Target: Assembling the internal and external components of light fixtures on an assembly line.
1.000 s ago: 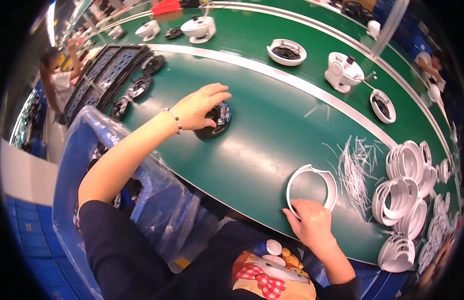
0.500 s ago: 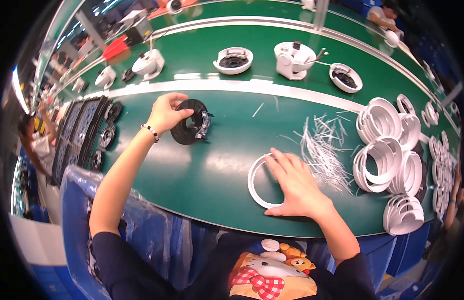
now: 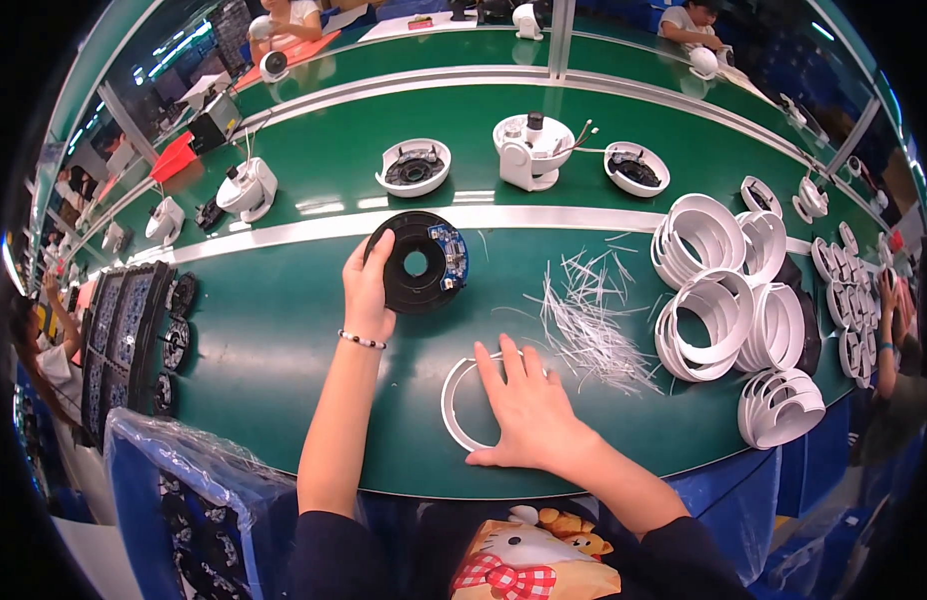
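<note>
My left hand (image 3: 367,292) grips a round black plastic plate (image 3: 402,285) by its left edge and holds it above the table. The plate has a hole in its middle and a small blue circuit board (image 3: 453,258) along its right side. Over a white plastic ring (image 3: 451,400) lying on the table spreads my right hand (image 3: 529,408). Its fingers reach across the ring's far rim and its thumb lies at the near side. The palm hides the ring's right part, so whether it presses on the ring does not show.
Thin white strips (image 3: 594,322) lie heaped right of centre. Stacked white rings (image 3: 701,325) stand beyond them. Black trays (image 3: 126,335) of parts line the left edge. White camera-like housings (image 3: 532,150) sit along the green belt (image 3: 334,130). Other people work across the line.
My left hand has brought the black plate rightward and turned its face toward me. My right hand stays over the white ring. The whole view has shifted with my head.
</note>
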Demonstrator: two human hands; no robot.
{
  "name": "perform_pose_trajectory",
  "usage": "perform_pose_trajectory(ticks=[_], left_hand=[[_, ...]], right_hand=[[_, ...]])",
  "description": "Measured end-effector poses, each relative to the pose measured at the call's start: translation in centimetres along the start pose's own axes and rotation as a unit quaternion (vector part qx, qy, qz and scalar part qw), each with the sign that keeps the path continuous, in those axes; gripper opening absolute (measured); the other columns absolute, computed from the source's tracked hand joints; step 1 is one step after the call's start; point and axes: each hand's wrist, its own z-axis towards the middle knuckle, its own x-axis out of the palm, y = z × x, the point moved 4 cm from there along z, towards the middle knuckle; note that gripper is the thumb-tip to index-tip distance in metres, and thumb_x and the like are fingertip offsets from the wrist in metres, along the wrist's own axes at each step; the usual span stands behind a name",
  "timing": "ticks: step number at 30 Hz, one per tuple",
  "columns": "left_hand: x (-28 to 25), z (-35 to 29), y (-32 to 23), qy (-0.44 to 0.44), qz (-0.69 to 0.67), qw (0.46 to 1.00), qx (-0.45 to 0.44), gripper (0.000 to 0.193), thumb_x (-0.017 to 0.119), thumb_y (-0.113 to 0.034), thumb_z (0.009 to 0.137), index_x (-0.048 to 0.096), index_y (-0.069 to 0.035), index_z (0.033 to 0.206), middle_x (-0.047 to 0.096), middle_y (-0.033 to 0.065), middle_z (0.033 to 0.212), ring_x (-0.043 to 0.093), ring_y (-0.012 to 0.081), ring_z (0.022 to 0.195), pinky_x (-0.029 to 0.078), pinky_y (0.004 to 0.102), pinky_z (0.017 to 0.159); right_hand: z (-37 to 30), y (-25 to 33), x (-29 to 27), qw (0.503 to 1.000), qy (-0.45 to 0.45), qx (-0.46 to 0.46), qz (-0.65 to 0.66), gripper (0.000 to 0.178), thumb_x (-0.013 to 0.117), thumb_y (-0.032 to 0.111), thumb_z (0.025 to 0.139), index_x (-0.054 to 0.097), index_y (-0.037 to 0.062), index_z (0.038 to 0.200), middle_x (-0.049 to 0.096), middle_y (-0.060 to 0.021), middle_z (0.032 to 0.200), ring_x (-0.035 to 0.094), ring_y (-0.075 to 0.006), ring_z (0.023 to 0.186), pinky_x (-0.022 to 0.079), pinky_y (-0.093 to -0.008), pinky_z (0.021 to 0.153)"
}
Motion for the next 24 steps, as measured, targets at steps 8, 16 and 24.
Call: perform_pose_trajectory(ticks=[8, 16, 24], left_hand=[[0.0, -2.6, 1.6, 0.017, -0.048, 0.998, -0.041, 0.026, 0.051, -0.018, 0.085, 0.052, 0.0, 0.103, 0.057, 0.0063, 0.097, 0.054, 0.0133, 0.088, 0.045, 0.0265, 0.075], [1.8, -6.1, 5.7, 0.1, -0.144, 0.962, -0.212, 0.043, 0.04, -0.016, 0.078, 0.043, 0.002, 0.116, 0.051, 0.0128, 0.112, 0.049, 0.0221, 0.103, 0.039, 0.0333, 0.089], [3.3, -6.8, 6.0, 0.19, -0.263, 0.864, -0.384, 0.06, 0.027, -0.049, 0.086, 0.041, -0.002, 0.121, 0.05, 0.0158, 0.114, 0.051, 0.0272, 0.102, 0.042, 0.0401, 0.089]], right_hand=[[0.3, -3.6, -5.5, 0.924, -0.343, -0.126, 0.111, 0.112, 0.078, 0.029, 0.044, 0.014, -0.0039, 0.13, 0.025, -0.0235, 0.128, 0.028, -0.0384, 0.117, 0.023, -0.0444, 0.098], [2.8, -3.6, -3.2, 0.934, -0.279, -0.085, 0.208, 0.119, 0.081, 0.038, 0.044, 0.012, -0.0034, 0.132, 0.028, -0.0225, 0.127, 0.032, -0.0337, 0.115, 0.027, -0.0405, 0.096], [2.7, -4.6, -2.7, 0.932, -0.211, -0.162, 0.247, 0.115, 0.08, 0.037, 0.045, 0.015, 0.0003, 0.132, 0.02, -0.0257, 0.133, 0.026, -0.0403, 0.119, 0.025, -0.0447, 0.097]])
